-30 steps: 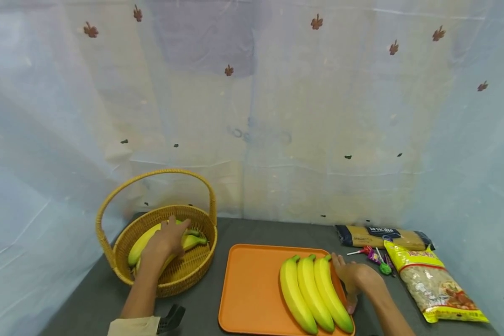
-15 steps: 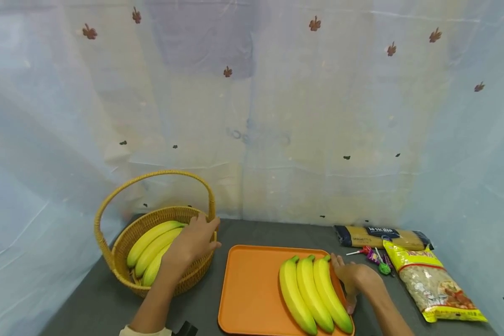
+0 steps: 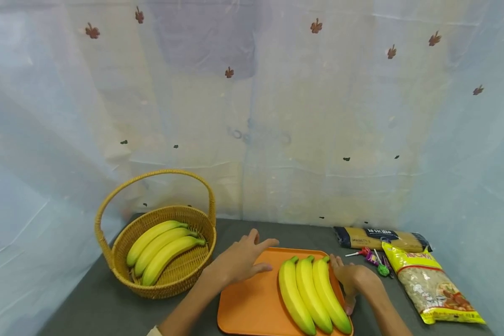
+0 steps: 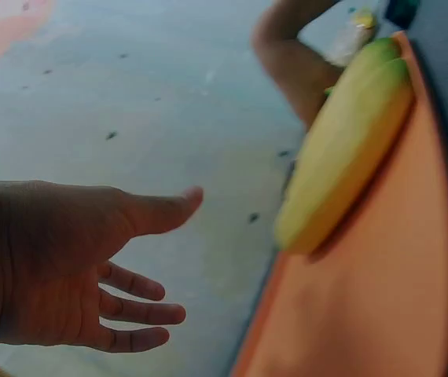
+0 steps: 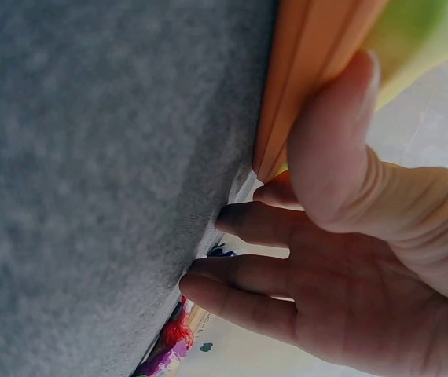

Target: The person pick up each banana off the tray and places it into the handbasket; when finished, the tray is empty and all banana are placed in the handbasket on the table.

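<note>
My left hand [image 3: 239, 261] hovered open above the orange tray [image 3: 252, 298]; a careless sweep could knock its bananas [image 3: 312, 294] (right hand [image 3: 350, 275], fingers relaxed, steadied the rim).

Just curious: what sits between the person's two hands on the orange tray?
In the head view, three bananas lie side by side on the orange tray, between the left hand and right hand.

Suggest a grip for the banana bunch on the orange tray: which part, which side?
Probably the stem end of the banana bunch, at the far side of the orange tray, where the three green tips converge and narrow. Come from above and from the left with the left hand, which hovers open there; the right hand rests against the tray's right edge, blocking that side.
</note>
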The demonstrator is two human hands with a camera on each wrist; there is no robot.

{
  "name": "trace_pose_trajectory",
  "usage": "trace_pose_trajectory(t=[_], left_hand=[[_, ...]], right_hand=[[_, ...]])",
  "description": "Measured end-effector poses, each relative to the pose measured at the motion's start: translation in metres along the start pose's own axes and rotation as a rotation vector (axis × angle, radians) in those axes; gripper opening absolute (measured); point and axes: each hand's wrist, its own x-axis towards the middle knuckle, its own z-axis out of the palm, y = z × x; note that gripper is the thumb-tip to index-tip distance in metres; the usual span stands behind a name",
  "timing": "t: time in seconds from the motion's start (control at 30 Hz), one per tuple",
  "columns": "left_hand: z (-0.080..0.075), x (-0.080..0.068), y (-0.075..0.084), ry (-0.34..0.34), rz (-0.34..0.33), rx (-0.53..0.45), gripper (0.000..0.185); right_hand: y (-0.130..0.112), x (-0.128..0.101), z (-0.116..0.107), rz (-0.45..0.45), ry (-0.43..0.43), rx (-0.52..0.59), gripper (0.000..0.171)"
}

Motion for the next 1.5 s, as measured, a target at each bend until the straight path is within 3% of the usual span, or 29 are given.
trace_pose_trajectory(t=[0.1,0.4,0.53,0.67,0.77,1.0,1.17,1.33,1.5], left_hand=[[0.016,0.004,0.008,-0.078,0.027,-0.008,0.062],[0.047,0.013,0.024,-0.325,0.031,0.039,0.057],[0.051,0.013,0.024,-0.375,-0.019,0.000,0.053],[0.049,0.011,0.021,-0.358,-0.013,-0.066,0.040],[0.050,0.010,0.019,-0.339,-0.006,-0.095,0.031],[0.054,0.012,0.019,-0.286,-0.068,-0.107,0.023],[0.053,0.013,0.021,-0.265,-0.116,-0.140,0.013],[0.049,0.014,0.023,-0.214,-0.123,-0.148,0.014],[0.039,0.012,0.023,-0.177,-0.095,-0.134,0.029]], right_hand=[[0.014,0.020,0.010,-0.009,-0.008,-0.025,0.156],[-0.028,-0.036,-0.019,0.020,-0.009,0.029,0.133],[-0.024,-0.031,-0.018,0.037,-0.021,0.001,0.138],[-0.025,-0.029,-0.019,0.044,-0.033,0.001,0.140],[-0.035,-0.042,-0.026,0.026,-0.021,0.055,0.133],[-0.049,-0.068,-0.037,0.016,-0.019,0.087,0.122],[-0.050,-0.069,-0.038,0.019,-0.011,0.089,0.125],[-0.045,-0.059,-0.035,0.027,-0.010,0.071,0.128],[-0.042,-0.054,-0.033,0.045,-0.036,0.040,0.135]])
